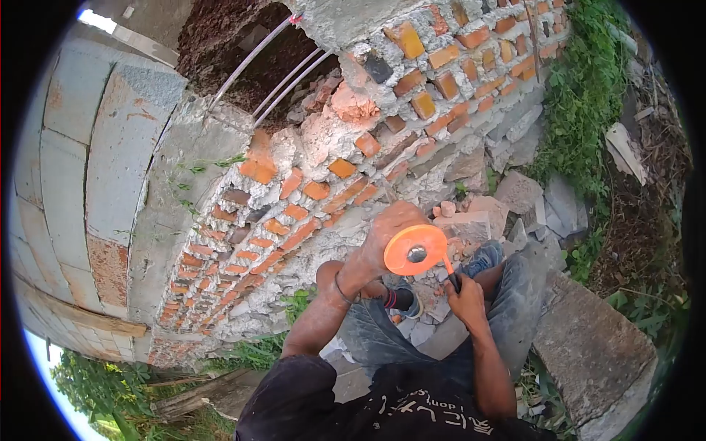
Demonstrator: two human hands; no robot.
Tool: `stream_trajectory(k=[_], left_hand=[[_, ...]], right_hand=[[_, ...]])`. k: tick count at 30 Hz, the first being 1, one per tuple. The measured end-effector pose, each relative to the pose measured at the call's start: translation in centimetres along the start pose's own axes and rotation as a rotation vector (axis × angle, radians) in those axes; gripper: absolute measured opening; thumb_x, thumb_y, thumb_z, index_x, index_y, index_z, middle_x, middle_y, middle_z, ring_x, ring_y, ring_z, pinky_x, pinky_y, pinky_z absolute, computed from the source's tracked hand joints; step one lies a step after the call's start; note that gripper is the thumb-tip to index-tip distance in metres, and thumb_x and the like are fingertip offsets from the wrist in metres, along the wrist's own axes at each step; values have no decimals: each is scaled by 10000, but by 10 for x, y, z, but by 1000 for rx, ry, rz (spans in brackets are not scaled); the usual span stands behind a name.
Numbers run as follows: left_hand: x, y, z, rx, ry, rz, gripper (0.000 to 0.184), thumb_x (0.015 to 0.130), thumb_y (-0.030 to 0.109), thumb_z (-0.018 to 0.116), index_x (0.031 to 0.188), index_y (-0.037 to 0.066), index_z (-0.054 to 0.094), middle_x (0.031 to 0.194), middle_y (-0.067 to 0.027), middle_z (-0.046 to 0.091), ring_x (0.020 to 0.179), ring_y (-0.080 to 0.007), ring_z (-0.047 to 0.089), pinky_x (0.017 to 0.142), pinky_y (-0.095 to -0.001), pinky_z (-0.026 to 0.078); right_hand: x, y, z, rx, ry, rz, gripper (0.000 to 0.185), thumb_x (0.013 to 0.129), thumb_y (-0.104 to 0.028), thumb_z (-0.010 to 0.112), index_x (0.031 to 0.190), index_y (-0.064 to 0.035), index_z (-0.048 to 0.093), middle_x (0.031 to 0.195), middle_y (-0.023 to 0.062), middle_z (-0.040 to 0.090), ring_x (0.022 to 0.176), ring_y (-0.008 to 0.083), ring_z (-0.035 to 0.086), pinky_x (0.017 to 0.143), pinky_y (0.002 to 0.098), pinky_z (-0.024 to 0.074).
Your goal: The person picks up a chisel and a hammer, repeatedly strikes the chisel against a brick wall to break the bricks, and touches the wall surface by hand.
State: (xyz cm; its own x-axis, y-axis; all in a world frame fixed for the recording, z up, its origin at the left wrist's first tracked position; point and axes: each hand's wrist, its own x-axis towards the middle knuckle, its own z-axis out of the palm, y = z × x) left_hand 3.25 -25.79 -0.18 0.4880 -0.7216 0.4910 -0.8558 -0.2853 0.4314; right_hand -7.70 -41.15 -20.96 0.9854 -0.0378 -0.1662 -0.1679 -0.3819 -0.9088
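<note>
**Round orange disc at the left hand, slim orange shaft rising to its rim from the right hand**

The disc, flat and plastic-looking, has a round grey metal piece at its centre. It sits just beside the left hand, which appears closed around the part behind it; the disc hides some of the fingers. Its broad face is turned up toward the head, so the tool's long axis seems to run away from the eyes, its far end out of sight.

The right hand is closed on the shaft's black grip. From there the shaft slants forward and slightly left, reaching the disc's right edge; whether they touch, and what is at its far end, cannot be told. The left hand is much nearer the metal centre. Ahead stands the broken orange-brick and grey-mortar wall.
</note>
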Motion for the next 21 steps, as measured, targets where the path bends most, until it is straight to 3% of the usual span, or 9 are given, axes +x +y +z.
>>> stream_trajectory(k=[4, 7, 10, 11, 14, 15, 17, 21], left_hand=[[-20, -4, 0, 126, -17, -33, 350, 573, 159, 726, 874, 20, 615, 854, -98, 597, 785, -284, 589, 670, -375, 449], [-28, -13, -31, 251, 34, -111, 342, 611, 95, 732, 927, 23, 622, 894, -91, 612, 811, -265, 598, 720, -362, 467], [-39, -41, -72, 229, 391, -290, 321, 686, 33, 728, 989, 24, 622, 948, -70, 624, 836, -237, 603, 775, -352, 484], [-45, -62, -92, 432, 430, -254, 319, 711, 27, 726, 1010, 23, 616, 971, -61, 623, 853, -215, 600, 791, -345, 488], [0, -89, -162, 558, 541, -536, 163, 754, -38, 642, 904, 23, 624, 785, -66, 613, 662, -157, 602, 554, -280, 484], [42, -70, -164, 170, 598, -432, 192, 687, -128, 547, 806, 15, 599, 666, -70, 572, 518, -157, 547, 428, -261, 408], [70, -77, -182, 118, 657, -392, 237, 578, -157, 483, 756, -20, 557, 656, -72, 559, 509, -152, 532, 407, -251, 376], [63, -114, -201, 172, 556, -485, 218, 636, -136, 538, 802, -4, 583, 707, -51, 590, 572, -138, 571, 483, -255, 438]], right_hand=[[-1, 11, 2, 8, -36, 11, 259, 835, -201, 617, 905, 48, 620, 760, 267, 626, 756, 437, 618, 684, 479, 466], [-5, 13, 2, -137, 29, -23, 271, 837, -207, 618, 915, 52, 615, 755, 279, 620, 762, 446, 615, 703, 491, 468], [-7, 12, 1, -112, 22, -5, 290, 836, -212, 620, 928, 63, 610, 759, 294, 614, 778, 455, 610, 731, 504, 465], [-7, 9, 0, -111, -6, -4, 292, 834, -210, 623, 934, 64, 611, 760, 292, 615, 776, 456, 609, 734, 505, 465], [-9, -1, -6, -69, -22, -33, 292, 830, -203, 628, 942, 66, 613, 753, 287, 616, 762, 460, 606, 728, 505, 465], [-8, -3, -7, -31, -9, -62, 290, 828, -198, 630, 943, 67, 613, 745, 283, 615, 750, 463, 604, 719, 505, 465], [-6, -1, -6, -28, -34, -47, 295, 828, -196, 630, 956, 69, 615, 748, 281, 618, 747, 465, 604, 716, 502, 468], [-6, -2, -7, -61, -89, 5, 293, 820, -159, 614, 973, 89, 590, 837, 275, 631, 806, 445, 608, 747, 496, 465]])
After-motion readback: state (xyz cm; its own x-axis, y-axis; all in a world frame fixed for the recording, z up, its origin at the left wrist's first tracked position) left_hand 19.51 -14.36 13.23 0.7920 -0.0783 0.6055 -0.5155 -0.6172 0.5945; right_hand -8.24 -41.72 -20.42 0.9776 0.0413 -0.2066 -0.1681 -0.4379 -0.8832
